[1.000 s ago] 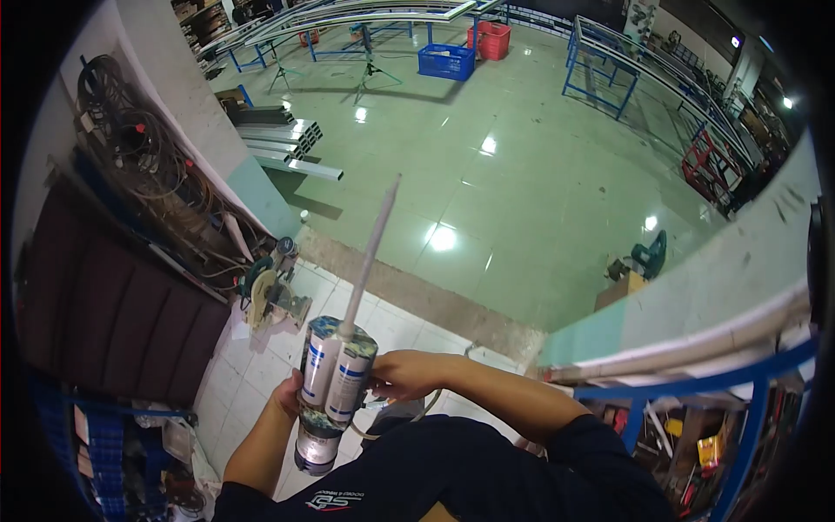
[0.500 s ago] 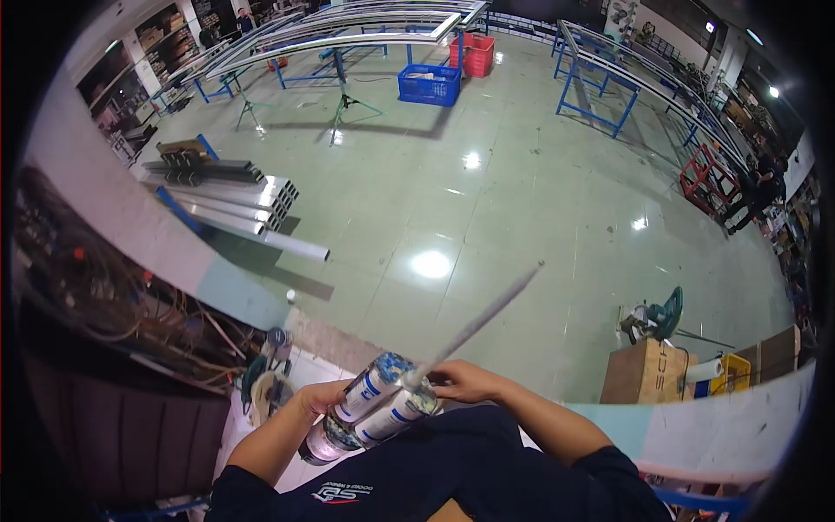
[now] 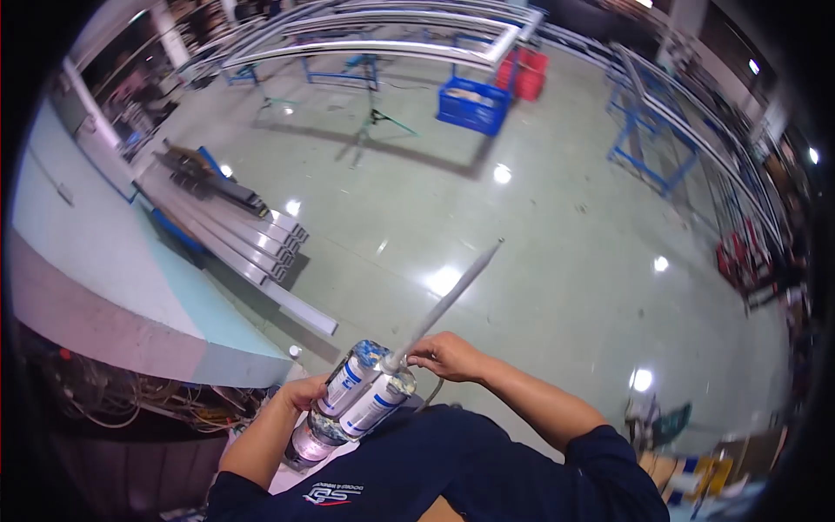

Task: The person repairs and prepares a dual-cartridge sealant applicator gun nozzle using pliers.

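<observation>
A dual-cartridge adhesive gun (image 3: 365, 404) is tilted in front of my body, its two white cartridges with blue bands lying side by side. Smears of dried sealant cover its ends. From its front rises a long pale mixing nozzle (image 3: 445, 303), pointing up and to the right over the floor. My left hand (image 3: 304, 393) is wrapped round the gun's left side, part of its fingers hidden behind the cartridges. The curled fingers of my right hand (image 3: 448, 357) pinch at the nozzle's base. A thin hose (image 3: 432, 396) hangs below that hand.
Metal profiles (image 3: 235, 230) are stacked at the left, beside a curved white-and-blue wall (image 3: 122, 261). Window frames (image 3: 374, 52) rest on stands at the back. A blue crate (image 3: 474, 106) and a red crate (image 3: 528, 74) stand there. More frames on a blue stand (image 3: 648, 148) are at the right.
The view has turned, so the wall on the left shows more. The gun appears lower and farther left. My right hand stays by the nozzle's base, and the thin hose now shows beneath it.
</observation>
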A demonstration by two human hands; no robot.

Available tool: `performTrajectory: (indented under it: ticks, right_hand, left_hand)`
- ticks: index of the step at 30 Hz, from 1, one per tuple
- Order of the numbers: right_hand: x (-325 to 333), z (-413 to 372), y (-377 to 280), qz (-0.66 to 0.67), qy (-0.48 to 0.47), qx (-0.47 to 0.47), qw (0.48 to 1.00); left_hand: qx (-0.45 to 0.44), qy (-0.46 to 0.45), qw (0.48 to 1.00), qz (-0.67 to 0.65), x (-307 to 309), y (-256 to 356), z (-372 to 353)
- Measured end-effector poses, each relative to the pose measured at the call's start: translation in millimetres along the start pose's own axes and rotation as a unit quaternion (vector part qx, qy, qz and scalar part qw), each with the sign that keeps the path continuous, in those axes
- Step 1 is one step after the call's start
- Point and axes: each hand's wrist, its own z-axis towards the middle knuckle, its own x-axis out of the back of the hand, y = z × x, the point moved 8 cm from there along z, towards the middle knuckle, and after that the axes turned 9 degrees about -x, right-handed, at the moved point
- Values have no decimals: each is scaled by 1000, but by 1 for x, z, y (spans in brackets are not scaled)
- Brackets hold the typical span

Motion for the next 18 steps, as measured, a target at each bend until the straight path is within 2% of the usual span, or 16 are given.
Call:
performTrajectory:
  ticks: [4,6,7,8,9,10,11,12,14,15,16,18]
  right_hand:
    - [68,136,-11,-82,-29,1,996]
    - [100,196,-5,-66,-35,23,997]
    - [126,223,-12,-24,-20,47,998]
    - [155,247,-23,15,-5,71,997]
    - [183,272,-24,138,6,90,986]
    - [208,293,-26,261,17,103,960]
    - [234,315,-29,411,45,90,906]
    - [253,341,-17,490,115,3,864]
    - [271,386,5,670,106,41,734]
    - [277,412,25,686,149,3,712]
    - [278,444,45,737,159,-45,656]
    - [297,498,76,683,217,-89,691]
  left_hand:
    - [-124,40,990,60,41,108,39]
    - [-137,25,987,79,89,147,56]
    - [-147,14,985,91,114,178,66]
    - [-167,20,972,163,137,213,78]
    - [-186,26,954,234,159,254,93]
    - [-201,31,931,302,173,295,108]
    - [-214,48,893,394,182,335,122]
    - [-206,70,861,459,182,374,137]
    - [-192,142,798,554,202,428,166]
    - [-145,189,778,581,204,459,183]
    - [-179,215,732,622,225,480,203]
    - [-182,224,724,626,257,525,241]
